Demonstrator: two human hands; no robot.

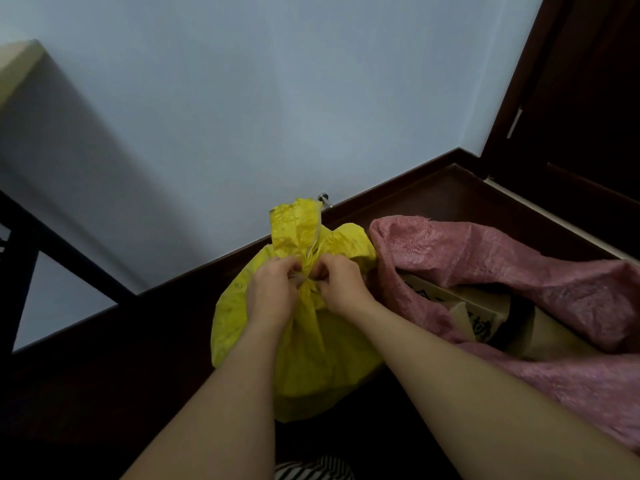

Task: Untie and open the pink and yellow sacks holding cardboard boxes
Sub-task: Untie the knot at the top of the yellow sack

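Pale blue-grey wall (pixel 242 98) fills most of the view, meeting a dark brown floor (pixel 104 358) along a dark skirting board (pixel 398 178), with a dark wooden door (pixel 571 98) at the right edge. On the floor near the wall stands the yellow sack (pixel 311 358), its neck gathered and bound with a pale string (pixel 313 249), and the loose top of the sack sticks up above the tie. Both hands are at that tied neck. The left hand (pixel 272 292) has its fingers curled in, pinching the string at the knot, and the right hand (pixel 341 285) does the same from the other side, its fingertips curled onto the knot. Bare forearms reach in from the bottom of the view. Just beside the yellow sack, to its right and touching it, lies the pink sack (pixel 571 306), its mouth already open and slumped wide. Inside it a cardboard box (pixel 491 317) shows, with dark printing on its flap and a black strip across it. A small metal door stop (pixel 324 199) sits at the skirting behind the yellow sack. A dark frame (pixel 52 244) crosses the left side.
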